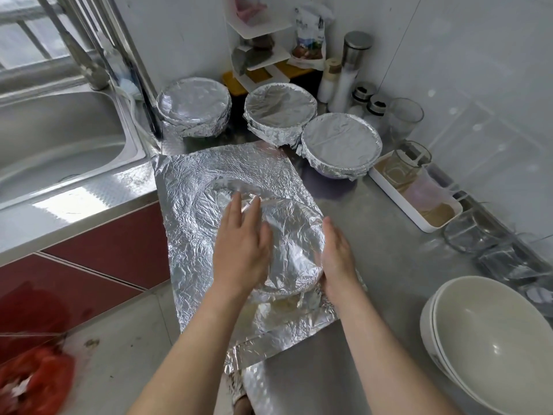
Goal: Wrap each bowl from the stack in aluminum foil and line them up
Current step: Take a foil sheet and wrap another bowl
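A crinkled sheet of aluminum foil [191, 187] lies over a bowl [294, 235] on the steel counter, its left part hanging past the counter edge. My left hand [242, 250] presses flat on the foil over the bowl's top, fingers straight. My right hand [336, 256] rests against the foil at the bowl's right side, fingers straight. Three foil-wrapped bowls stand behind in a row: left [194, 106], middle [279, 110], right [341, 148]. A stack of bare cream bowls [490, 339] sits at the right front.
A steel sink [59, 139] with a tap lies to the left. Glass jars and cups [405, 118], a white tray [419, 190] and more glasses [469, 235] line the right wall. A white rack [260, 34] stands in the corner. Red cabinet fronts [89, 259] are below.
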The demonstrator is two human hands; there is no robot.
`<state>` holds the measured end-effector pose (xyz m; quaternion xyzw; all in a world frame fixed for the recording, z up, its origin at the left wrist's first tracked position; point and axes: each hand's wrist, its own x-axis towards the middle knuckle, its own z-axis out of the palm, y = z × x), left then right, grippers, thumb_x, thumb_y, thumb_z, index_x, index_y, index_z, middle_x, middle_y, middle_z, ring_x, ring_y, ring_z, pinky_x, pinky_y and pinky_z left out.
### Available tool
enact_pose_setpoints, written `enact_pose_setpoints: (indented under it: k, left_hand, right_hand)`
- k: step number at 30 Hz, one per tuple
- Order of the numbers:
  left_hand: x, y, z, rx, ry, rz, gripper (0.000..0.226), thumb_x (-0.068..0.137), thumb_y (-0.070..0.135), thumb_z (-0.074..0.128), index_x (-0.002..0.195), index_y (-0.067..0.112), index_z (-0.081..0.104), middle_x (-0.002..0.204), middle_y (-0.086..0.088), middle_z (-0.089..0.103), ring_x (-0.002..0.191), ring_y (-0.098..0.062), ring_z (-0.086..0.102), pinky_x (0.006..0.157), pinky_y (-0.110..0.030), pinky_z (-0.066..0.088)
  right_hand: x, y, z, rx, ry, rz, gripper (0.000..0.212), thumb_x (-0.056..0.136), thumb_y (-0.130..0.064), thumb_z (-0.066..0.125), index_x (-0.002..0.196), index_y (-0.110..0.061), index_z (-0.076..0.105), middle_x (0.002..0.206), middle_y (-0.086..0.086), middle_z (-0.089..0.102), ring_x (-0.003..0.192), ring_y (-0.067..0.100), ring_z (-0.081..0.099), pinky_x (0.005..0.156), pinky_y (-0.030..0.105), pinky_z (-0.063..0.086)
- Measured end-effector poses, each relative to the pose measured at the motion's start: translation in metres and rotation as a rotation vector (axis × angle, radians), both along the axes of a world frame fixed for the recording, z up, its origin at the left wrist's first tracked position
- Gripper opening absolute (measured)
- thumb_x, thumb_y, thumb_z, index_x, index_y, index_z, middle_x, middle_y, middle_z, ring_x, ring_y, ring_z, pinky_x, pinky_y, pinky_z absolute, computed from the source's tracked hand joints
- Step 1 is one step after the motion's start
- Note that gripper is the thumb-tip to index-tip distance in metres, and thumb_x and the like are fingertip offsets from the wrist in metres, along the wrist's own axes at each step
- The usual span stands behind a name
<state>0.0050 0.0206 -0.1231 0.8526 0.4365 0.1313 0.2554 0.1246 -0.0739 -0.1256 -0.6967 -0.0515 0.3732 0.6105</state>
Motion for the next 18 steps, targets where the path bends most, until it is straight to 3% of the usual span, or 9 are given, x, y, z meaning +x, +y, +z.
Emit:
enact_pose_setpoints:
  k: [3, 10, 14, 16, 18]
  left_hand:
    - [0.001, -0.002, -0.007, 0.02, 0.036, -0.044, 0.053, 0.105, 0.042, 0.021, 0.155, 0.024, 0.018, 0.164, 0.002, 0.006, 0.15, -0.013, 0.0, 0.119, -0.026, -0.002]
    - [0.004, 0.0, -0.009, 0.019, -0.017, -0.027, 0.051, 0.106, 0.034, 0.028, 0.154, 0.017, 0.023, 0.161, 0.0, 0.021, 0.148, -0.013, 0.013, 0.118, -0.022, 0.003]
    - [0.001, 0.004, -0.009, 0.015, -0.039, -0.023, 0.051, 0.105, 0.031, 0.03, 0.153, 0.017, 0.025, 0.16, -0.002, 0.025, 0.148, -0.016, 0.017, 0.122, -0.032, 0.009]
    - [-0.003, 0.006, -0.011, -0.003, -0.049, -0.001, 0.05, 0.105, 0.031, 0.031, 0.153, 0.017, 0.026, 0.159, -0.002, 0.027, 0.148, -0.017, 0.018, 0.122, -0.035, 0.012]
    - [-0.005, 0.005, -0.01, -0.059, -0.1, -0.011, 0.05, 0.106, 0.031, 0.032, 0.153, 0.015, 0.027, 0.159, -0.002, 0.028, 0.147, -0.017, 0.019, 0.122, -0.035, 0.014]
  right_hand:
    - [0.0, 0.0, -0.006, -0.002, 0.007, -0.02, 0.052, 0.103, -0.043, 0.035, 0.149, -0.018, 0.034, 0.153, -0.005, 0.035, 0.139, 0.013, 0.034, 0.116, 0.038, 0.03]
    - [0.002, 0.0, -0.009, -0.005, 0.058, -0.061, 0.047, 0.101, -0.038, 0.043, 0.142, -0.015, 0.045, 0.147, 0.001, 0.047, 0.132, 0.018, 0.045, 0.114, 0.042, 0.033]
    - [0.016, 0.007, 0.005, -0.082, -0.199, 0.03, 0.043, 0.103, -0.016, 0.037, 0.145, -0.016, 0.042, 0.142, -0.007, 0.044, 0.129, 0.008, 0.041, 0.103, 0.02, 0.032]
    - [0.023, 0.015, 0.011, -0.096, -0.259, 0.094, 0.041, 0.104, -0.018, 0.039, 0.143, -0.005, 0.044, 0.145, 0.005, 0.047, 0.131, 0.015, 0.045, 0.1, 0.018, 0.036]
    - [0.021, 0.019, 0.011, -0.131, -0.262, 0.128, 0.046, 0.104, -0.025, 0.041, 0.133, 0.01, 0.046, 0.137, 0.028, 0.048, 0.126, 0.038, 0.047, 0.099, 0.039, 0.043]
